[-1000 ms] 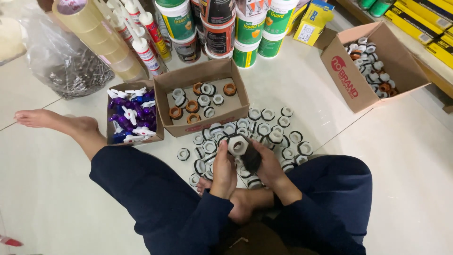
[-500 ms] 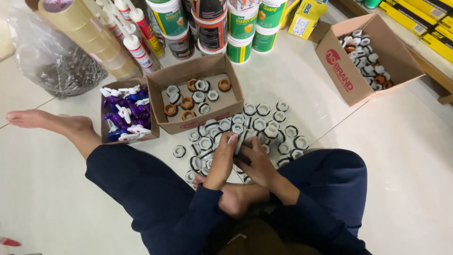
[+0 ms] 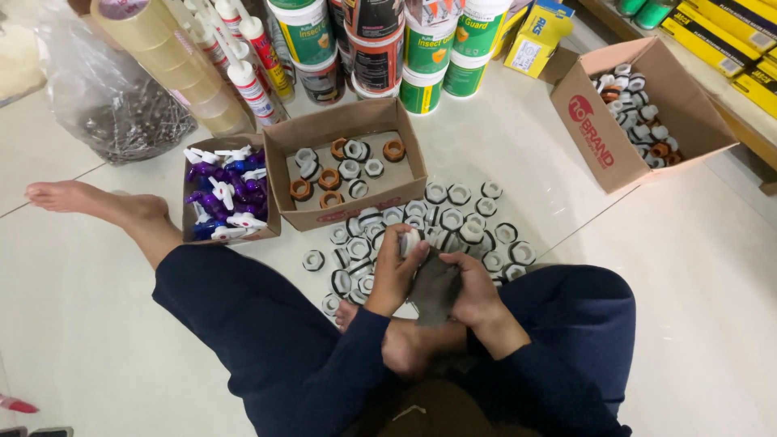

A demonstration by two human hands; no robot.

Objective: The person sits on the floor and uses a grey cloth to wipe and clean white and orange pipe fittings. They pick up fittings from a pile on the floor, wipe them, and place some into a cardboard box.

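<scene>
I sit cross-legged on a tiled floor. My left hand (image 3: 398, 271) grips a small white pipe fitting (image 3: 410, 241) above my lap. My right hand (image 3: 476, 290) holds a dark grey cloth (image 3: 435, 287) against that fitting. Just beyond my hands, several white hexagonal fittings (image 3: 453, 217) lie spread on the floor. A shallow cardboard box (image 3: 346, 170) behind them holds white and orange fittings.
A small box of purple and white taps (image 3: 227, 190) sits left of the shallow box. An open carton (image 3: 639, 113) with more fittings stands at the right. Tubs (image 3: 429, 48), sealant tubes (image 3: 251, 77), tape rolls (image 3: 162, 53) and a bag of nails (image 3: 121, 121) line the back. My bare foot (image 3: 89, 201) stretches out left.
The cloth has shifted from beside the fitting to under it, between both hands, and my hands have drawn slightly closer to my lap. The view has tilted a little.
</scene>
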